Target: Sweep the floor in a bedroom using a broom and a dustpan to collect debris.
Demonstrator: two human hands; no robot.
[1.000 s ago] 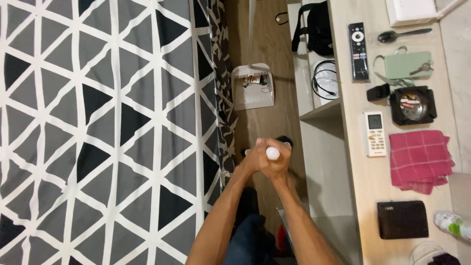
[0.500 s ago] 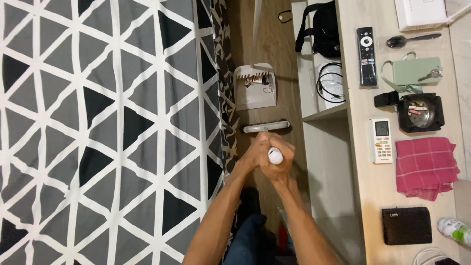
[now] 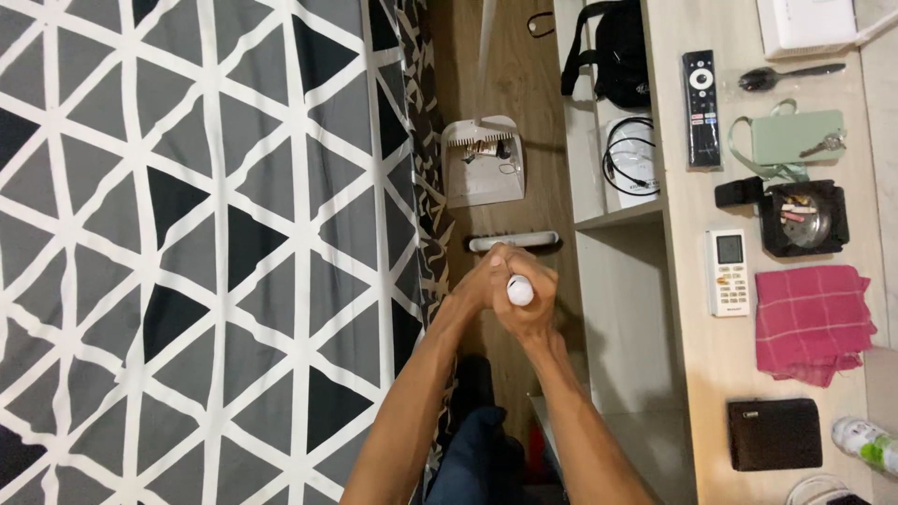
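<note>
Both hands are wrapped tight around the top of a white broom handle (image 3: pixel 520 291), with the left hand (image 3: pixel 482 281) at nine o'clock of the round tip and the right hand (image 3: pixel 535 304) at three o'clock of it — fingers closed all the way, nothing else in them. The handle goes straight down toward the wooden floor (image 3: pixel 524 84), and its long pale brush head (image 3: pixel 514 242) shows just past the hands at twelve o'clock. Farther at twelve o'clock sits a white dustpan (image 3: pixel 483 166) with some bits of rubbish in it, apart from the brush head. I think the brush could bump the dustpan and tip the rubbish back out if it is pushed too hard, because the strip of floor is so narrow. It could also catch on the hanging edge of the bed cover (image 3: pixel 187 234), which is black, grey and white triangles at nine o'clock. At three o'clock is a pale wood desk (image 3: pixel 711 365) — on it lie a pink cloth (image 3: pixel 812 323), a white remote (image 3: pixel 727 271), a black remote (image 3: pixel 702 108), a black ashtray (image 3: pixel 803 217) and a dark wallet (image 3: pixel 774 434). A black bag (image 3: pixel 613 51) sits on the shelf at one o'clock.
</note>
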